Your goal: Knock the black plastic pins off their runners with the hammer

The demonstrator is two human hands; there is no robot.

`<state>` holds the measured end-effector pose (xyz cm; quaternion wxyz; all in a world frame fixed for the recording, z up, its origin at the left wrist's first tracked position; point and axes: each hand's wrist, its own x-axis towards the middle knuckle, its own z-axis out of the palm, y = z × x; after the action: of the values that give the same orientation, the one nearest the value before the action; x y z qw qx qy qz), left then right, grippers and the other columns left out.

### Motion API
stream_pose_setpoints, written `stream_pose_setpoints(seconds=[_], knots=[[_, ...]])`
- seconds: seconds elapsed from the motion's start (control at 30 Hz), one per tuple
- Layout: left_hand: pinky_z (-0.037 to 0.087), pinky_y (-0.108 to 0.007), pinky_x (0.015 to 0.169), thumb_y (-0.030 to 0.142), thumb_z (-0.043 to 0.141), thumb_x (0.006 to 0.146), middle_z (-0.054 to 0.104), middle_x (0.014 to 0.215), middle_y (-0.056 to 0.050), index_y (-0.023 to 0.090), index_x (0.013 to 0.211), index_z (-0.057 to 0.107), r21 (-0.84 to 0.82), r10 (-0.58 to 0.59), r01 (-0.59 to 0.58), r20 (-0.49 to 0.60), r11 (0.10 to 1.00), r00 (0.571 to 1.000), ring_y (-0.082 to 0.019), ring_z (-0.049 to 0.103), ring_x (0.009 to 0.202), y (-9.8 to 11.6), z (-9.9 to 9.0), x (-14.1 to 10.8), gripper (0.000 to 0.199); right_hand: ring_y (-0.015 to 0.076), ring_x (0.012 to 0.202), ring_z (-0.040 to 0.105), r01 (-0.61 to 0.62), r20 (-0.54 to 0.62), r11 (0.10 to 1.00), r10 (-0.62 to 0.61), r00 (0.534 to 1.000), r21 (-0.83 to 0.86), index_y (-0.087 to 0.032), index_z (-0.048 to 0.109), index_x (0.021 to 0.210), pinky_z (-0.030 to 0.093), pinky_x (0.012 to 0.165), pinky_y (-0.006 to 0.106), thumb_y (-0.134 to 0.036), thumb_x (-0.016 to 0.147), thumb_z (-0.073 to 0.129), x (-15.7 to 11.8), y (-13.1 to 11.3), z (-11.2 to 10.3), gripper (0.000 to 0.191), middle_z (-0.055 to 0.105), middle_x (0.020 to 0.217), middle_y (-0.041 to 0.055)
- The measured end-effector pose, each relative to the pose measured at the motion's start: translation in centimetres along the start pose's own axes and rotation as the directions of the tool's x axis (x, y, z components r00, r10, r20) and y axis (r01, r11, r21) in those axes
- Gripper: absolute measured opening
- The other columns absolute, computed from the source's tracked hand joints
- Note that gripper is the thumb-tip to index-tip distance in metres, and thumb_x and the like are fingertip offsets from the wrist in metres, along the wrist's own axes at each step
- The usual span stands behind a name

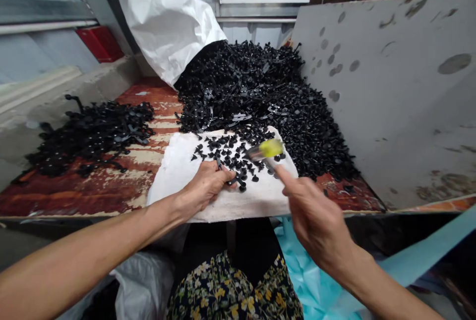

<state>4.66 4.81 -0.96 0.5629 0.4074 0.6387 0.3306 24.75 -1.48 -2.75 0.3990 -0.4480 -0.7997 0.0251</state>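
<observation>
On a white cloth [167, 176], my left hand [208, 181] pinches a small black plastic piece [233, 180], a curved strip with a round knob at its end. My right hand [312, 211] grips a small hammer [270, 148], its yellow end smeared by motion. The hammer is up and to the right of the black piece, apart from it as far as I can tell. Several loose black plugs [225, 151] with round heads lie scattered on the cloth around both hands. My right fingers wrap the handle, with the index finger stretched along it.
A large heap of black plastic parts [241, 87] rises behind the cloth, below a white sack [167, 17]. A smaller pile of finished-looking strips [96, 134] lies left on the worn red table [137, 181]. A grey board [390, 101] stands along the right side.
</observation>
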Motion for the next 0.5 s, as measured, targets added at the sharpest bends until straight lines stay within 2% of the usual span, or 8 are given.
stream_pose_setpoints(seconds=[0.07,0.1,0.2,0.33,0.43,0.5], knots=[[0.011,-0.018,0.029,0.016,0.063,0.077,0.061,0.049,0.000,0.018,0.066,0.049,0.015,0.000,0.000,-0.003,1.000,1.000,-0.003,0.022,0.027,-0.2,-0.1,0.1,0.017,0.0153,0.055,0.058,0.014,0.107,0.999,-0.009,0.994,-0.046,-0.020,0.056,0.138,0.052,0.050,0.025,-0.006,0.090,0.039,-0.1,0.2,0.2,0.053,0.065,0.077,0.0057],[0.012,-0.018,0.029,0.016,0.063,0.076,0.061,0.048,0.001,0.018,0.067,0.050,0.026,0.000,0.000,0.003,1.000,1.000,-0.003,0.023,0.027,-0.3,-0.1,0.2,0.017,0.0156,0.058,0.059,0.013,0.098,1.000,-0.010,0.995,-0.025,-0.021,0.054,0.139,0.053,0.052,0.025,-0.006,0.090,0.040,-0.2,0.3,0.2,0.053,0.065,0.079,0.0057],[0.012,-0.018,0.029,0.017,0.063,0.077,0.061,0.050,0.000,0.017,0.066,0.051,0.063,0.012,-0.014,0.022,0.998,1.000,-0.003,0.025,0.028,-0.4,-0.1,0.3,0.016,0.0162,0.072,0.063,0.018,-0.041,0.999,-0.016,0.999,0.047,-0.025,0.041,0.148,0.056,0.064,0.027,-0.004,0.091,0.041,-0.4,0.5,0.4,0.061,0.065,0.089,0.0063],[0.013,-0.019,0.030,0.017,0.061,0.078,0.061,0.051,0.001,0.017,0.066,0.051,0.085,0.018,-0.019,0.010,0.996,1.000,-0.003,0.024,0.028,-0.2,-0.1,0.4,0.016,0.0136,0.056,0.058,0.030,0.085,0.999,-0.027,0.996,-0.029,-0.025,0.046,0.145,0.051,0.051,0.022,-0.004,0.091,0.040,-0.7,0.5,0.7,0.058,0.060,0.076,0.0022],[0.012,-0.020,0.030,0.017,0.061,0.077,0.061,0.051,0.001,0.017,0.065,0.050,0.091,-0.002,0.001,0.012,0.996,1.000,-0.002,0.023,0.028,-0.3,-0.1,0.3,0.016,0.0147,0.063,0.063,-0.015,0.004,0.999,0.015,1.000,0.032,-0.024,0.046,0.145,0.055,0.059,0.024,-0.006,0.092,0.040,-1.2,0.7,1.0,0.056,0.063,0.080,0.0042],[0.013,-0.020,0.031,0.018,0.062,0.077,0.062,0.054,0.001,0.017,0.066,0.050,0.086,0.010,-0.013,0.041,0.996,0.999,-0.002,0.024,0.029,-0.5,0.0,0.1,0.016,0.0147,0.064,0.065,-0.032,0.047,0.997,0.029,0.998,0.065,-0.024,0.053,0.140,0.055,0.060,0.023,-0.008,0.091,0.042,-1.4,0.9,1.1,0.053,0.066,0.083,0.0049]])
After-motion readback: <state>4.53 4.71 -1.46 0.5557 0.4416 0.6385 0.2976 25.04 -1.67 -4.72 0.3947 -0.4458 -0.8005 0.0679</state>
